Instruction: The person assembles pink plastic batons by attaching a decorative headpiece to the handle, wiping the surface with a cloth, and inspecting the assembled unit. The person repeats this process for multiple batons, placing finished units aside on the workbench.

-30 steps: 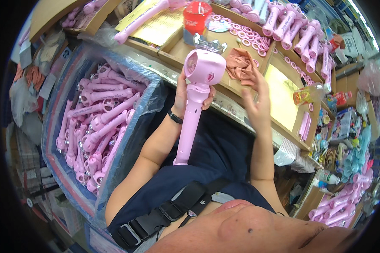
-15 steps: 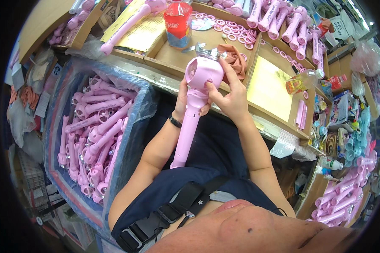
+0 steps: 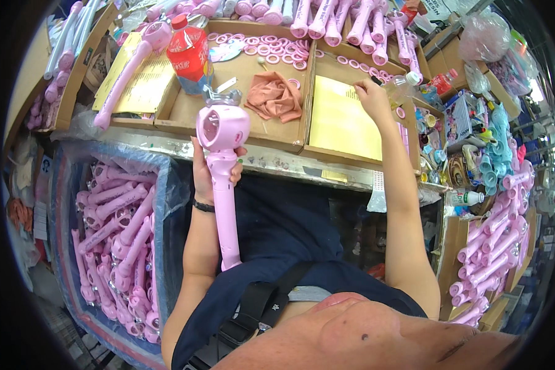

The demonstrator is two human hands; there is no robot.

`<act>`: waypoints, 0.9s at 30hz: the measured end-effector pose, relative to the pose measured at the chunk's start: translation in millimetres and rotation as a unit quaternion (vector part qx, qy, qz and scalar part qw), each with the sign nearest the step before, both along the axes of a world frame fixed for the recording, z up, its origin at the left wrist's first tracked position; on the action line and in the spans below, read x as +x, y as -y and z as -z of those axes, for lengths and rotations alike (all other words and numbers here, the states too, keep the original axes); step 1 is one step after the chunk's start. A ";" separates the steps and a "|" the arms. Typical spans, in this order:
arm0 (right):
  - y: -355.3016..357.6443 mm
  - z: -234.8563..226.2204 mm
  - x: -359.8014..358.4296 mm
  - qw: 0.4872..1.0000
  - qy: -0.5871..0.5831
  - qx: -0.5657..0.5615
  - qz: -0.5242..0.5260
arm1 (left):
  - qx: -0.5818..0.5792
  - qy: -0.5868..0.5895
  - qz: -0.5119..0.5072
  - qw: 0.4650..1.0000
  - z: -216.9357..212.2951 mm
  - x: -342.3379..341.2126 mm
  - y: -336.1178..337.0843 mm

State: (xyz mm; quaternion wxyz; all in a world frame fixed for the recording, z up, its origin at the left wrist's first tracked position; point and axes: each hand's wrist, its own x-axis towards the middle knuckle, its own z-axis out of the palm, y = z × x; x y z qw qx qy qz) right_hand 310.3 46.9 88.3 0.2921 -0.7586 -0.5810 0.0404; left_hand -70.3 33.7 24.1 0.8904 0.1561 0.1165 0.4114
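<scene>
A pink toy wand stands nearly upright in front of me, its long handle reaching down to my lap. Its round head has an oval window and a silvery crown-like top. My left hand is wrapped round the wand just below the head. At the far right of the yellow paper, my right hand has its fingers curled together. A small black thing shows by the fingertips; whether they grip it, I cannot tell. A crumpled brown cloth lies in the tray beyond the wand.
A red-labelled bottle stands in the cardboard tray, near many pink rings. Another pink wand lies at left. A lined blue bin of finished-looking wands is at lower left. A clear bottle stands beside my right hand.
My right hand has left the wand's head and moved right, over to the far side of the yellow paper. My left hand alone now holds the wand. The whole view has shifted.
</scene>
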 end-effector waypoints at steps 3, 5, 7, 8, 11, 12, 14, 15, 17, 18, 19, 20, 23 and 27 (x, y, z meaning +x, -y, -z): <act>3.2 1.1 24.5 0.987 0.038 0.143 0.058 | 0.004 -0.032 0.000 0.999 1.6 4.6 2.0; 8.8 9.5 34.7 0.937 0.106 0.313 0.115 | 0.005 -0.048 0.001 0.999 1.5 5.7 2.5; 10.5 22.0 47.4 0.849 0.218 0.435 0.206 | 0.001 -0.049 0.000 0.999 0.7 6.5 2.1; 6.2 30.9 53.2 0.876 0.147 0.390 0.244 | 0.000 -0.053 0.001 0.999 0.0 6.7 1.5; -0.3 51.6 69.4 0.956 -0.125 0.224 0.142 | 0.007 -0.063 0.002 0.998 -1.4 8.8 0.3; -2.6 55.9 70.2 0.964 -0.141 0.209 0.081 | 0.007 -0.062 0.002 0.998 -1.4 10.3 0.0; -9.8 59.7 60.4 0.975 -0.134 0.177 0.028 | 0.016 -0.073 -0.002 0.997 -1.1 12.7 0.6; -13.1 59.3 50.1 0.971 -0.174 0.166 0.011 | 0.020 -0.074 -0.005 0.997 -1.0 13.5 0.7; -29.0 51.7 24.5 0.955 -0.237 0.167 -0.062 | 0.026 -0.096 -0.005 0.995 -0.2 14.7 1.0; -36.8 48.5 10.2 0.960 -0.236 0.145 -0.029 | 0.031 -0.104 -0.008 0.994 0.3 14.7 0.9; -43.8 45.9 -2.1 0.965 -0.221 0.141 -0.029 | 0.030 -0.088 -0.001 0.996 1.0 14.5 0.9; -48.4 44.0 -10.8 0.966 -0.198 0.160 -0.045 | 0.030 -0.072 0.006 0.997 1.6 13.6 0.5; -55.6 45.7 -14.7 0.971 -0.188 0.137 -0.058 | 0.035 -0.062 0.014 0.997 4.0 11.7 -0.3; -41.8 58.9 33.9 0.976 -0.121 -0.172 -0.050 | 0.033 -0.061 0.011 0.998 6.4 11.5 -0.6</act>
